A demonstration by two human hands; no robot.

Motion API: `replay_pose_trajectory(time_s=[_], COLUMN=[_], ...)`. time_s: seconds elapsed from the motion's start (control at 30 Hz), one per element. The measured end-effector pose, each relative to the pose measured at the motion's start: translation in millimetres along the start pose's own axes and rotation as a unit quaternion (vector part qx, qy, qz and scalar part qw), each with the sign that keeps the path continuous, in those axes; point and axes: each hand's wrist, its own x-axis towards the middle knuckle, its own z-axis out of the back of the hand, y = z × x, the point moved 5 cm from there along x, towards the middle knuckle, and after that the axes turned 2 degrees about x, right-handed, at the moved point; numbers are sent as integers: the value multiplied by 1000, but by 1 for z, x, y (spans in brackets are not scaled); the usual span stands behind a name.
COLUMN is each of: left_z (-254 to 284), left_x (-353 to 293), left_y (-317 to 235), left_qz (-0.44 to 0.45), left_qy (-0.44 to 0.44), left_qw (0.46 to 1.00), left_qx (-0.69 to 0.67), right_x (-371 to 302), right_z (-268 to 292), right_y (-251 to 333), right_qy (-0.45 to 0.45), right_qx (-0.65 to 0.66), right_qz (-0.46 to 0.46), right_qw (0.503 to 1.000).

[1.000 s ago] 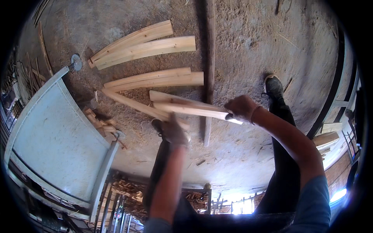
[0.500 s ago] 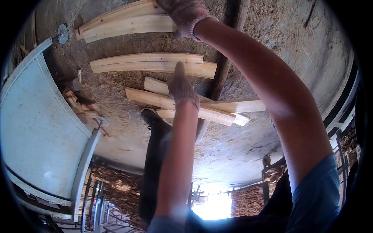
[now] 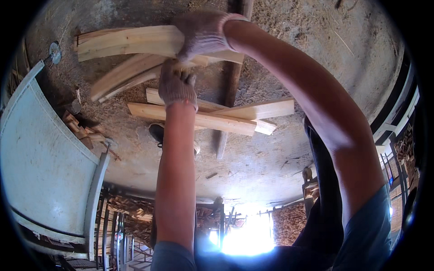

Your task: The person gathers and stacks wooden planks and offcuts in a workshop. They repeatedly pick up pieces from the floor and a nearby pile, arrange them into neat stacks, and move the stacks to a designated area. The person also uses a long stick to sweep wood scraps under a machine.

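Note:
Both my hands wear pale knitted work gloves. My right hand (image 3: 201, 34) is closed over the right part of a light wooden board (image 3: 131, 41) at the far side, with another board edge showing behind it. Just below it, my left hand (image 3: 178, 86) has its fingers curled round the right end of a pair of boards (image 3: 129, 74), which slant down to the left. Its fingertips are partly hidden and blurred. Nearer to me, several loose boards (image 3: 194, 118) lie crossed on the floor, touched by neither hand.
A dark wooden beam (image 3: 233, 86) lies on the dusty floor under the boards. At the left stands a pale blue metal panel (image 3: 49, 158) on a frame, with small wood offcuts (image 3: 81, 131) beside it. My shoe (image 3: 156, 132) is near the crossed boards.
My left hand has moved left and farther out, and the lower pair of boards has swung from nearly level to slanting. My right hand and the far boards have come nearer.

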Motion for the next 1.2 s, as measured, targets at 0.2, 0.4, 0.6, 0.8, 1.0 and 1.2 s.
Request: replay_pose_trajectory(time_s=[0.2,0.4,0.6,0.8,1.0,1.2], left_z=[48,78,116,160,164,167], left_x=[-131,-154,-203,-190,-157,-130], left_y=[71,125,166,202,177,182], left_qz=[-24,10,47,201,171,127], left_qy=[47,90,71,26,87,84], left_qw=[998,994,994,976,981,988], left_qx=[33,-53,-63,75,32,-25], right_x=[-114,-143,-178,-113,19,-39], right_z=[-53,-88,-121,-112,-81,-113], right_y=[-34,-46,-38,-14,-8,-14], right_qy=[36,-53,73,-76,-274,-29], right_qx=[-8,-110,-140,-295,-372,-308], right_qz=[8,52,43,105,62,-25], right_qw=[999,991,987,947,884,951])
